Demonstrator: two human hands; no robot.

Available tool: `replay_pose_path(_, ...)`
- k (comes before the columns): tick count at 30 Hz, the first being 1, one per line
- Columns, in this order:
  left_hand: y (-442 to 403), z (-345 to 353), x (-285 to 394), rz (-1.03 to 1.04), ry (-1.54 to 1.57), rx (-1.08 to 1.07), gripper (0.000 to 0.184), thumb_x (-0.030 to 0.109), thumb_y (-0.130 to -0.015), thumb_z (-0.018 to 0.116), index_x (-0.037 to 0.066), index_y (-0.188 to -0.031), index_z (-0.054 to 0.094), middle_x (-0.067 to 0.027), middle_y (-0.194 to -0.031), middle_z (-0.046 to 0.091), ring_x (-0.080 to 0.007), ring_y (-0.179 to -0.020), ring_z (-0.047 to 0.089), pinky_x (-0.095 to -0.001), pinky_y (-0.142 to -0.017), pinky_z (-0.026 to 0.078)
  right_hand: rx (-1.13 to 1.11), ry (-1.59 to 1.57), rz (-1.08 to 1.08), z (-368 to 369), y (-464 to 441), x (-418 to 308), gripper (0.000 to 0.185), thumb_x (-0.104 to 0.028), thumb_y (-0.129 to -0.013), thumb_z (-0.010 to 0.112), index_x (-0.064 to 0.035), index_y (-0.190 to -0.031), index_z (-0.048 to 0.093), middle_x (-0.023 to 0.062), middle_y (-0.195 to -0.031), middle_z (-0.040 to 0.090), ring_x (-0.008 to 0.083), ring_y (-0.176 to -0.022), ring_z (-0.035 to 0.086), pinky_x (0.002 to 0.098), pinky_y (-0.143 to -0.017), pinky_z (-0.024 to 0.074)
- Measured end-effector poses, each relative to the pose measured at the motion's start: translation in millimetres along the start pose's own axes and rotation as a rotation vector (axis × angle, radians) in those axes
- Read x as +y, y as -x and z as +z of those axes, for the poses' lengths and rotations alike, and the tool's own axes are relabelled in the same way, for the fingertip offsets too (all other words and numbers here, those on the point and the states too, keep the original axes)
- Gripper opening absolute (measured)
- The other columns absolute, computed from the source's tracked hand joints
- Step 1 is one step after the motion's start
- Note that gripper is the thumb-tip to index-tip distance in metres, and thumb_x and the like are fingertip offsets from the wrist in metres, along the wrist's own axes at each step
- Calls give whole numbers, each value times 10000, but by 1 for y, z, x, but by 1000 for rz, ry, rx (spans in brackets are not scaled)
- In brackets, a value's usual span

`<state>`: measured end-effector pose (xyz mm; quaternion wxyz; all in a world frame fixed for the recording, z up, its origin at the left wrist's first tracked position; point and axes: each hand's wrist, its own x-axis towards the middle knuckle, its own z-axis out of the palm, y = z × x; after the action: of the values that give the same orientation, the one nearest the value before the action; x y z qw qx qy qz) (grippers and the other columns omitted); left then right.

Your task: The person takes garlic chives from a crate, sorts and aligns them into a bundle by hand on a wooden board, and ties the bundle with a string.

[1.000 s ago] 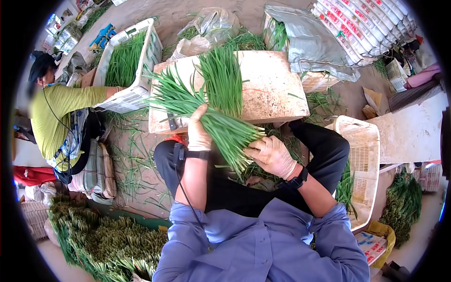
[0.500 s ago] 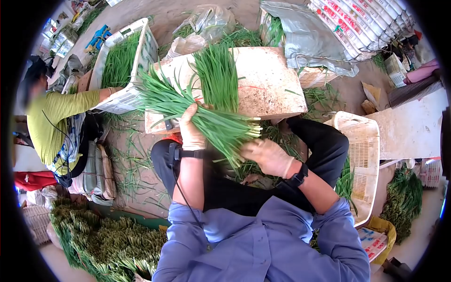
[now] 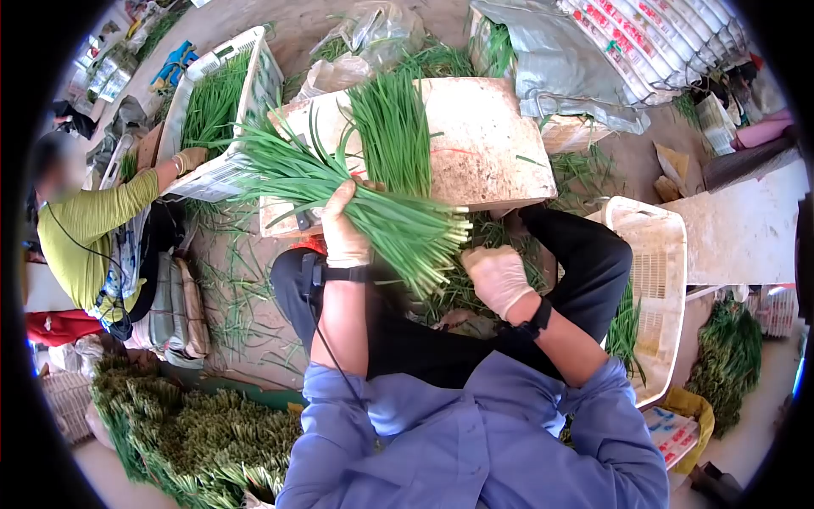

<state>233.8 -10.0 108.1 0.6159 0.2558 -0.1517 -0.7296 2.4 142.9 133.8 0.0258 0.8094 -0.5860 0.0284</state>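
Note:
My left hand [image 3: 343, 227], in a pale glove, is wrapped round a bunch of garlic chives [image 3: 394, 227]. Its leafy tips fan out to the left, and the pale cut ends point right. Just right of those ends, apart from them, is my gloved right hand [image 3: 496, 276]. Its fingers are curled closed, and anything inside them is hidden. A second bunch of chives [image 3: 392, 136] lies on the stained white board [image 3: 483, 153] in front of me. Thin red strips lie on the board to the right of that bunch.
At left, a person [image 3: 93, 246] in a yellow-green top reaches to a white crate [image 3: 270, 81] of chives. A heap of chives [image 3: 203, 424] lies at lower left. An off-white basket [image 3: 666, 297] stands by my right knee. Loose leaves litter the floor [image 3: 242, 297].
My right hand has moved right, away from the cut ends, and its fingers have curled in. The left hand keeps its hold. The other person's arm has drawn back along the crate.

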Motion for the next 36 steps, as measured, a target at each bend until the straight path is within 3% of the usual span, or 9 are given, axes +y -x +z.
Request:
replay_pose_path(3,4,-2,3,4,-1,9,206,214,-887,770,44,-968,685,-117,-900,714,-318,-911,692,-497,-923,567,-118,-325,22,-8,15,5,142,-220,-889,699,-85,-847,704,100,-770,736,325,-740,747,454,-666,574)
replay_pose_path(13,-2,-4,-1,20,2,44,214,205,-904,770,33,-985,673,-122,-906,720,-306,-881,698,-473,-901,581,-343,-1532,618,19,-2,-7,399,-307,-962,769,74,-1066,717,67,-882,772,122,-691,706,288,-569,524)
replay_pose_path(17,-3,-4,-4,23,-20,79,183,174,-913,758,28,-992,683,-120,-908,716,-298,-871,698,-465,-891,582,-314,-1445,714,33,-10,-26,357,-279,-1028,714,48,-1169,712,44,-784,720,66,-564,553,247,-524,452)
replay_pose_path(18,-2,-4,-3,19,-37,82,179,169,-914,756,26,-995,685,-121,-915,718,-297,-868,699,-461,-884,583,-262,-1384,697,37,-11,-28,355,-289,-985,733,66,-963,727,125,-727,709,182,-757,763,345,-593,552)
replay_pose_path(22,3,4,0,77,-167,92,145,114,-924,733,-2,-1004,699,-136,-901,738,-297,-811,716,-466,-860,612,-5,-710,310,42,-10,-24,247,-218,-978,687,4,-1053,765,146,-815,761,220,-702,773,371,-591,582)
replay_pose_path(25,5,9,-2,128,-224,84,140,62,-919,725,-17,-1034,705,-142,-919,744,-301,-793,721,-436,-814,616,-114,-1304,716,18,-11,-20,231,-176,-947,677,21,-1036,761,163,-823,763,240,-708,778,365,-594,596)
replay_pose_path(29,4,5,-8,74,-208,51,152,92,-923,731,-5,-1037,707,-149,-936,747,-308,-827,724,-442,-845,608,-137,-1232,718,29,-8,-5,213,-122,-889,680,54,-985,750,187,-803,755,256,-683,773,364,-581,600)
replay_pose_path(31,2,3,-6,-9,-90,73,164,119,-926,735,-1,-1035,706,-149,-943,747,-311,-847,723,-452,-858,605,-11,-623,446,45,-2,10,216,-178,-872,671,0,-930,778,230,-843,752,345,-823,780,446,-694,614)
replay_pose_path(36,-9,-14,2,5,7,115,211,201,-950,738,23,-1054,695,-121,-963,731,-303,-896,713,-498,-937,593,-573,-121,541,89,40,60,195,-128,-884,643,-54,-961,807,209,-982,781,362,-977,772,483,-821,610)
